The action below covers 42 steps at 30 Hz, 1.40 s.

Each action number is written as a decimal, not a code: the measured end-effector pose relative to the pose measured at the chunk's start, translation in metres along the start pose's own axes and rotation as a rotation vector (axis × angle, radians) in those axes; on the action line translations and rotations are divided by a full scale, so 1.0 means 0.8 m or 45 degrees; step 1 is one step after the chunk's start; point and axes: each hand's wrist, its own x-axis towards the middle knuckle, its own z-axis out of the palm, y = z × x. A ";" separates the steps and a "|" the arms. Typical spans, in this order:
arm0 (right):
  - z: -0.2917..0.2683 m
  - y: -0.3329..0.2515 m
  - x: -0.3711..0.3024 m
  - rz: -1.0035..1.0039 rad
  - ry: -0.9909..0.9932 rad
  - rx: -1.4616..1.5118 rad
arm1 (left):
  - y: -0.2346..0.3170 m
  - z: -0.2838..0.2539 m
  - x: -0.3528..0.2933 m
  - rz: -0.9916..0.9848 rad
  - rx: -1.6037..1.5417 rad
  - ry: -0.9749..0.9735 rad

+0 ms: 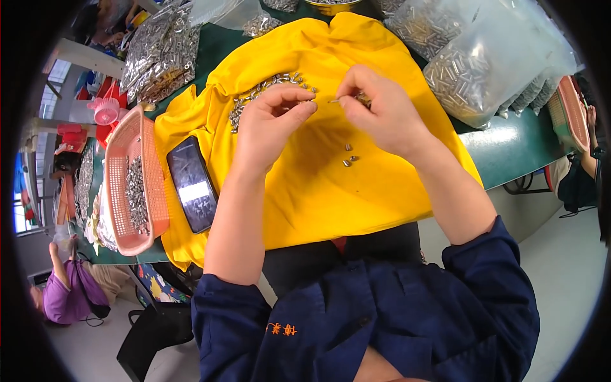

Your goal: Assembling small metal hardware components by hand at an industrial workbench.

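The right hand (380, 111) pinches a thin metal pin (335, 100) above the yellow cloth (318, 191); the left hand (270, 121) closes its fingertips on something too small to make out; loose metal parts (267, 89) lie along the cloth's far edge; keeping both pinches close over the cloth would likely catch any drop.

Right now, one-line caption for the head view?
Both hands, left and right, pinch small metal parts over a yellow cloth.
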 end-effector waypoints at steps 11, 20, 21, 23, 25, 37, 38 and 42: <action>-0.004 -0.010 -0.001 0.126 -0.172 0.488 | -0.006 0.008 -0.005 -0.245 -0.981 -0.310; -0.002 -0.006 -0.003 -0.052 -0.123 0.205 | -0.009 0.012 -0.006 -0.189 -0.855 -0.260; -0.002 -0.008 -0.003 -0.054 -0.125 0.207 | -0.009 0.013 -0.005 -0.170 -0.778 -0.228; -0.003 -0.015 -0.005 -0.044 -0.172 -0.058 | -0.008 0.014 -0.006 -0.125 -0.706 -0.195; 0.000 -0.010 -0.005 -0.059 -0.143 -0.013 | -0.008 0.016 -0.007 -0.081 -0.634 -0.166; -0.011 0.003 0.006 -0.052 0.228 0.151 | -0.002 0.025 -0.020 -0.045 0.481 -0.389; -0.011 0.004 0.006 -0.048 0.200 0.147 | 0.006 0.030 -0.022 0.128 0.736 -0.500; -0.014 0.000 0.004 -0.011 0.165 0.176 | 0.008 0.034 -0.022 0.466 0.719 -0.613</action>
